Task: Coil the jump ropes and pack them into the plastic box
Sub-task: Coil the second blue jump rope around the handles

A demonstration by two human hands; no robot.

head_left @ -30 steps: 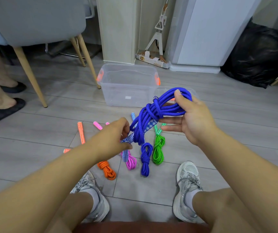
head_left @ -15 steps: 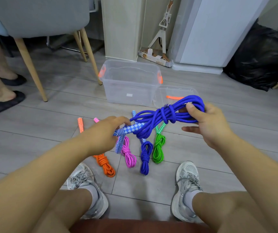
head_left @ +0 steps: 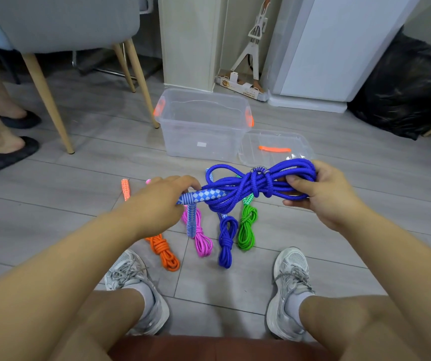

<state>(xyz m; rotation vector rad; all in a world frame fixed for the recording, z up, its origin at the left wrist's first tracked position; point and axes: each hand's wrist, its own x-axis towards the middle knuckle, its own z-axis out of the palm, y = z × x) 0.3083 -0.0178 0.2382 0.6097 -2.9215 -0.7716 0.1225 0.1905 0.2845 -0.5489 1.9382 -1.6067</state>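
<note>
Seated person, floor-level task. Left hand (head_left: pixel 157 201): fingers curled round the checked handle (head_left: pixel 204 196) of a blue jump rope (head_left: pixel 261 183), which is held above the floor. Below it, four coiled ropes lie side by side on the floorboards: orange coil (head_left: pixel 163 250), pink coil (head_left: pixel 202 242), blue coil (head_left: pixel 225 241), green coil (head_left: pixel 247 227). Right hand (head_left: pixel 323 196): thumb over and fingers curled under the far end of the held rope's wrapped bundle. Rear: the clear plastic box (head_left: pixel 183 136) stands open, with its lid (head_left: pixel 274 142) flat against its right side.
</note>
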